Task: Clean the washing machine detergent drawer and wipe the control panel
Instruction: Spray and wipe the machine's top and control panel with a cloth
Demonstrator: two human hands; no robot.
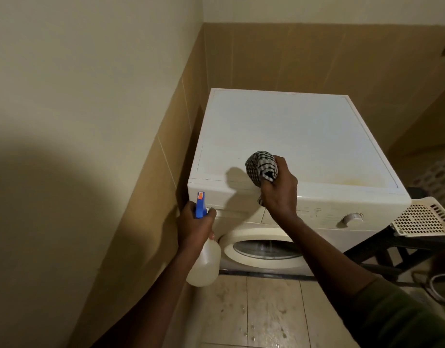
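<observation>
The left hand (194, 227) has its fingers curled around the neck of a translucent white plastic spray bottle with a blue trigger head (206, 264). It holds the bottle in the air, just in front of the front left corner of the white front-loading washing machine (291, 126). The right hand (279, 189) grips a bunched black-and-white checked cloth (261, 168) above the front edge of the machine top, toward its left side.

The white detergent drawer (239, 213) sits at the left end of the front, under that edge, and it looks closed. The white control panel (317, 212) with its round white dial (352, 218) runs from the drawer to the right corner.

I think the main risk is the spray. The nozzle is very near the front, so too much liquid could run into the gaps around the dial and panel. Spraying onto the cloth would be safer. The beige tiled floor (266, 310) shows wet spots, so more drips could make a slip. Pulling the drawer with a hand already full could also drop the bottle.

About containers: I cannot tell the liquid level in the bottle. The drawer hides its inside. Nothing clear shows behind the round door glass (264, 249). The beige perforated plastic basket (422, 219) beside the right corner shows only its rim.
</observation>
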